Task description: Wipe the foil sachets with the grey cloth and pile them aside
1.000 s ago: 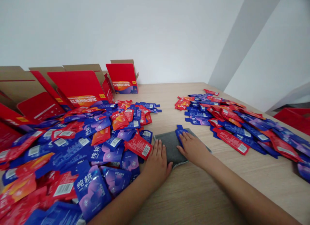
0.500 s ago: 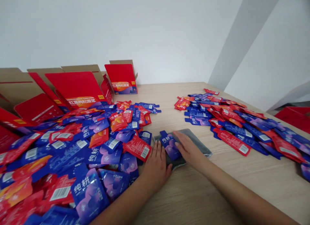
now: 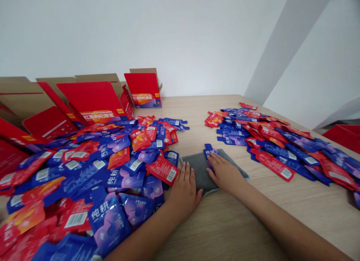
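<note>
A folded grey cloth (image 3: 200,171) lies on the table in front of me. My left hand (image 3: 185,188) rests flat at the cloth's left edge, fingers stretched forward, holding nothing. On the cloth's right part lies a blue pouch (image 3: 209,151) with white lettering and a narrow spout end pointing away from me. My right hand (image 3: 226,174) lies flat over this pouch, fingers extended, covering most of it. Just left of my left hand is a red pouch (image 3: 163,169) with a barcode, at the edge of a large heap of red and blue pouches (image 3: 120,178).
A second pile of red and blue pouches (image 3: 270,141) spreads along the right side of the table (image 3: 194,107). Open red cartons (image 3: 90,99) stand at the back left, with a smaller-looking carton (image 3: 143,90) near the wall. A red object (image 3: 343,135) is beyond the right edge.
My right hand has slid the blue pouch rightward across the cloth, baring the cloth's middle. My left hand stays at the cloth's left edge. The view has shifted slightly.
</note>
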Tool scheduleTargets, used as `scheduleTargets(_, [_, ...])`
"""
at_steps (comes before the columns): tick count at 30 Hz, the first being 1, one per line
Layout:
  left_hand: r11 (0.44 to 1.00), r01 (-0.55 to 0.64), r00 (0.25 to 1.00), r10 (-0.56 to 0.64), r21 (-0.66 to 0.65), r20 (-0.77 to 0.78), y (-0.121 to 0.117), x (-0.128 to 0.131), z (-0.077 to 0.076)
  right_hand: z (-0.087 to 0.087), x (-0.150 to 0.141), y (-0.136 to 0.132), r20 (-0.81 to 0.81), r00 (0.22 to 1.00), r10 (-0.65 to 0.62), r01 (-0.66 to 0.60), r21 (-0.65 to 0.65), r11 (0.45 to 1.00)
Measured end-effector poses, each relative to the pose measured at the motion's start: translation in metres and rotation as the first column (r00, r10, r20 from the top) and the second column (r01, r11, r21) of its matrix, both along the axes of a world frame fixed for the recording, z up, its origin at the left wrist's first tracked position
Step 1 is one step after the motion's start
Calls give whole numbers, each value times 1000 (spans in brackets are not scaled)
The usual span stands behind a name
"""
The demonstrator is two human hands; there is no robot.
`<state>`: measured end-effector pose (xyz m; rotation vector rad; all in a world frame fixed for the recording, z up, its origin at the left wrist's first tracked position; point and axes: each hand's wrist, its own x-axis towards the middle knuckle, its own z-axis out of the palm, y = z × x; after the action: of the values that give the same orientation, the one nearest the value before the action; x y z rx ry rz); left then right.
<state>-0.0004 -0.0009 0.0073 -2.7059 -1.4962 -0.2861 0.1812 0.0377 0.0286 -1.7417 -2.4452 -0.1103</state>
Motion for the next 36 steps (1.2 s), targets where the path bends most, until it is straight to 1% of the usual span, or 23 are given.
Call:
scheduleTargets(3, [1000,2,1000,-2,-18,-3,0,0,3,9,1,-2,-108,993,-50,52,14,999])
scheduleTargets(5, [1000,-2,1000,2,-27,2,0,0,4,14,5,1,-267,960,-79,90,30,995])
scheduleTargets(6, [999,-3,1000,3,-32,5,0,0,4,15,9,5,-379,921,-91,110,31,993])
scheduleTargets(8, [999,-5,1000,5,-42,7,0,1,6,13,17,14,-604,791,-97,101,-27,995])
scheduleTargets(9, [999,-6,1000,7,-45,7,0,1,6,12,21,18,-684,723,-97,58,-79,995])
scheduleTargets(10, [999,-8,1000,8,-48,7,0,1,7,9,23,21,-725,682,-97,3,-130,992])
scheduleTargets(11, [999,-10,1000,10,-49,7,0,1,7,7,24,21,-729,679,-89,-42,-160,986])
scheduleTargets(12, [999,-11,1000,11,-48,7,0,1,7,4,24,20,-698,713,-65,-65,-158,985])
scheduleTargets(13, [999,-11,1000,11,-45,8,0,1,6,2,21,16,-636,771,-29,-70,-130,989])
scheduleTargets(15, [999,-8,1000,9,-32,17,0,0,3,-2,13,4,-448,893,52,-82,-46,996])
scheduleTargets(17, [1000,-3,1000,3,-17,29,0,-1,0,-5,2,-10,-242,964,112,-123,-30,992])
scheduleTargets(20, [1000,2,999,-2,-2,39,0,-1,-4,-7,-12,-20,1,991,137,-137,-66,988])
scheduleTargets(23, [1000,-1,999,1,6,37,1,0,-5,-7,-18,-11,121,986,113,-105,-74,992])
scheduleTargets(25, [1000,1,999,-1,6,32,1,0,-4,-6,-19,1,135,987,84,-74,-78,994])
scheduleTargets(28, [1000,3,1000,-3,6,27,2,1,-3,-6,-17,13,83,996,35,-32,-44,999])
scheduleTargets(33, [1000,-6,1000,6,-12,15,1,1,0,-1,-10,10,-76,997,26,-24,23,999])
scheduleTargets(35, [1000,-11,1000,11,-18,16,0,0,1,2,-4,8,-178,984,7,0,34,999])
scheduleTargets(36, [1000,-12,1000,12,-21,19,0,0,1,4,-1,9,-258,966,-12,23,40,999])
